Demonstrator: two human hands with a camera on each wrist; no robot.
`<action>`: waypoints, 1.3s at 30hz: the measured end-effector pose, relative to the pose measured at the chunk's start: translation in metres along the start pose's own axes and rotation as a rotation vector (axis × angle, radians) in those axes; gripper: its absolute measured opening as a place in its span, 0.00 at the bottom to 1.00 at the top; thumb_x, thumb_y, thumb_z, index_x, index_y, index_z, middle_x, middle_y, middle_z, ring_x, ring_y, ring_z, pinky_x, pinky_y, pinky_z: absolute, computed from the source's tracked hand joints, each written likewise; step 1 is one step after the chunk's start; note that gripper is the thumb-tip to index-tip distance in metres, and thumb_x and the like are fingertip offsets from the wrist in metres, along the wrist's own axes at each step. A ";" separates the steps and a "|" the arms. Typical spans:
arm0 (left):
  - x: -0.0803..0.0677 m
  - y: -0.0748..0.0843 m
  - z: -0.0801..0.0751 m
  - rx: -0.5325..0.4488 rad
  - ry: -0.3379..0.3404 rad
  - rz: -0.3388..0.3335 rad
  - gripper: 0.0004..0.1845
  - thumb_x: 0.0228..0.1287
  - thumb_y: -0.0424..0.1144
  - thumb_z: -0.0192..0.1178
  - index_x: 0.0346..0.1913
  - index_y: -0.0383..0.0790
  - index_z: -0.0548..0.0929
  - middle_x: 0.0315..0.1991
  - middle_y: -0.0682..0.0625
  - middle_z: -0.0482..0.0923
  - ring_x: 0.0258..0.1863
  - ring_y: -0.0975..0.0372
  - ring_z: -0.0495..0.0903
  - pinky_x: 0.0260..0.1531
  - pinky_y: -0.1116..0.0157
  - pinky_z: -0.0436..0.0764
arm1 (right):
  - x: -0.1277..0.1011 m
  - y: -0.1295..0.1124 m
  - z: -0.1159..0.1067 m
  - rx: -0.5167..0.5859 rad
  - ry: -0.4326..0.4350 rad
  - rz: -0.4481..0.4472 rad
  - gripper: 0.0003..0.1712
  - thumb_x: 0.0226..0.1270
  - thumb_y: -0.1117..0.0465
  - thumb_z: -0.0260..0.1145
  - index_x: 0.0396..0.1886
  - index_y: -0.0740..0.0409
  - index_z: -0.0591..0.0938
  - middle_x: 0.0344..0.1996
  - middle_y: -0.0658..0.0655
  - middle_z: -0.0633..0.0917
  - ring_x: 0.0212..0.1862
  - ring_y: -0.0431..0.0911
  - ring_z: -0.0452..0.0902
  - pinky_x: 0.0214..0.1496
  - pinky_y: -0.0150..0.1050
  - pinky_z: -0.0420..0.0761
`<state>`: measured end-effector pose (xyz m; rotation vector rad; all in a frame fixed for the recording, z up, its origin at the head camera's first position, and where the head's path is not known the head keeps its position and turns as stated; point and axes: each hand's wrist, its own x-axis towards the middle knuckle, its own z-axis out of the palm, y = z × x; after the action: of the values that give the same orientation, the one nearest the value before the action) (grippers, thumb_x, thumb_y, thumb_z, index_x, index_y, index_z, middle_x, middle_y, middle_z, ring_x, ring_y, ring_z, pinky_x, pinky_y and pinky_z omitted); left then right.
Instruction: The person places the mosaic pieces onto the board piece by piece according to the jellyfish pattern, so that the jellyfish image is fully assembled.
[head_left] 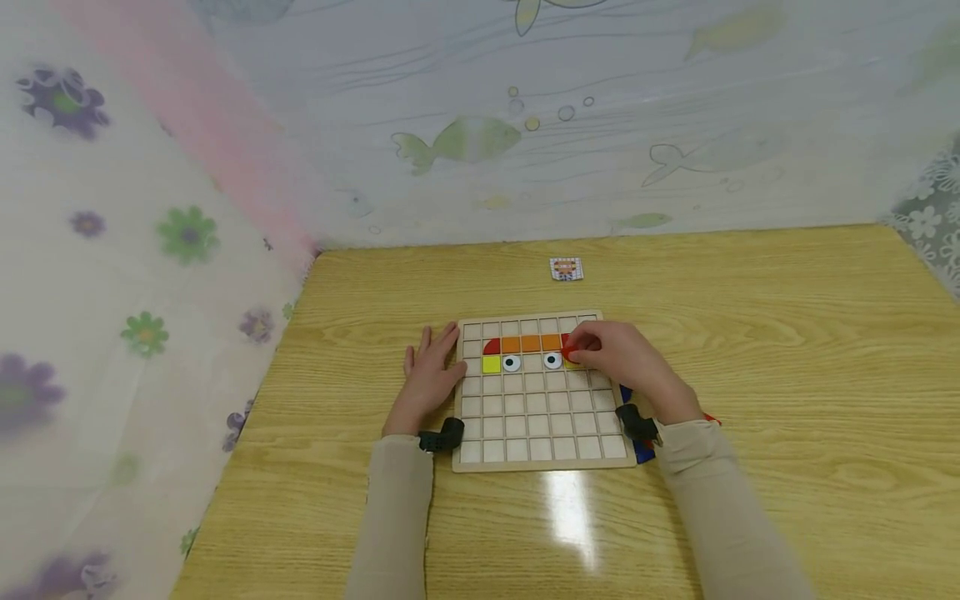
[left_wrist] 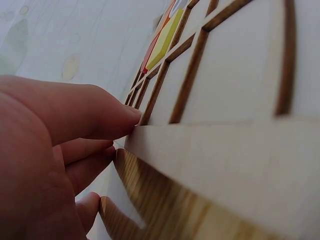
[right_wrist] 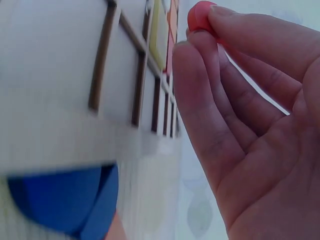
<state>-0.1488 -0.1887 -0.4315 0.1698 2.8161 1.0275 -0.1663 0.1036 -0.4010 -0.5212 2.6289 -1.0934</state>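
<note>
A wooden grid board [head_left: 532, 467] lies on the table. One row holds a red rounded tile [head_left: 492, 347], orange tiles [head_left: 530, 343] and another red tile at the right end. Below it are a yellow tile [head_left: 491, 364], two eye tiles [head_left: 552, 360] and a second yellow tile partly hidden by my right hand [head_left: 630, 360]. That hand pinches a small red piece [right_wrist: 200, 16] between thumb and fingertips, above the board's upper right. My left hand [head_left: 430, 379] rests at the board's left edge, fingers extended, thumb touching the rim.
Blue pieces [right_wrist: 62, 200] lie beside the board's right edge, partly under my right wrist, with some red showing near them. A small picture card [head_left: 566, 268] lies behind the board. A patterned curtain [head_left: 465, 142] hangs along the table's back edge.
</note>
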 end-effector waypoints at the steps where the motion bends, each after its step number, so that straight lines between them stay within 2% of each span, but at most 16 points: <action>1: 0.000 0.000 0.000 0.000 -0.001 0.001 0.30 0.62 0.42 0.50 0.68 0.44 0.57 0.69 0.54 0.49 0.68 0.54 0.33 0.58 0.49 0.28 | 0.001 -0.001 0.001 0.003 -0.005 -0.004 0.08 0.59 0.58 0.62 0.37 0.53 0.81 0.32 0.49 0.81 0.35 0.43 0.74 0.40 0.40 0.72; 11: -0.001 0.000 -0.001 0.001 -0.002 -0.009 0.31 0.63 0.43 0.50 0.68 0.45 0.56 0.68 0.56 0.49 0.68 0.54 0.33 0.59 0.49 0.28 | 0.012 -0.021 0.016 -0.052 -0.062 -0.107 0.14 0.62 0.60 0.59 0.47 0.52 0.80 0.32 0.49 0.80 0.34 0.43 0.72 0.41 0.41 0.71; 18: 0.000 -0.001 -0.001 0.002 0.000 -0.011 0.30 0.62 0.43 0.50 0.68 0.46 0.57 0.68 0.56 0.49 0.68 0.55 0.33 0.59 0.50 0.28 | 0.022 -0.043 0.033 0.086 -0.109 -0.131 0.13 0.61 0.59 0.58 0.46 0.52 0.80 0.31 0.48 0.80 0.32 0.41 0.75 0.38 0.38 0.73; 23: 0.001 -0.001 0.000 0.012 -0.004 -0.010 0.31 0.62 0.43 0.50 0.68 0.46 0.57 0.69 0.55 0.49 0.68 0.54 0.33 0.59 0.50 0.28 | 0.028 -0.052 0.045 0.122 -0.132 -0.096 0.13 0.60 0.61 0.57 0.44 0.51 0.80 0.30 0.47 0.80 0.29 0.42 0.75 0.37 0.37 0.73; 29: 0.002 -0.001 0.001 0.032 -0.008 -0.026 0.31 0.63 0.44 0.50 0.68 0.48 0.56 0.68 0.57 0.48 0.68 0.56 0.33 0.59 0.50 0.28 | 0.034 -0.053 0.059 0.066 -0.120 -0.126 0.12 0.60 0.62 0.57 0.43 0.48 0.81 0.32 0.45 0.80 0.34 0.41 0.72 0.39 0.36 0.72; 34: 0.001 0.000 0.000 0.027 -0.007 -0.029 0.31 0.62 0.43 0.50 0.68 0.47 0.57 0.68 0.57 0.49 0.68 0.56 0.33 0.59 0.50 0.28 | 0.034 -0.053 0.065 0.026 -0.104 -0.170 0.13 0.59 0.65 0.58 0.43 0.49 0.81 0.31 0.45 0.80 0.33 0.40 0.73 0.38 0.36 0.73; 39: 0.000 0.001 -0.001 0.020 -0.008 -0.030 0.31 0.62 0.43 0.50 0.68 0.47 0.57 0.68 0.57 0.49 0.68 0.56 0.33 0.59 0.50 0.28 | 0.033 -0.056 0.070 -0.008 -0.114 -0.159 0.12 0.59 0.64 0.60 0.42 0.50 0.81 0.30 0.44 0.80 0.34 0.38 0.74 0.39 0.35 0.73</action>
<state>-0.1491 -0.1880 -0.4301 0.1333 2.8134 0.9910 -0.1581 0.0091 -0.4114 -0.7819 2.5299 -1.0648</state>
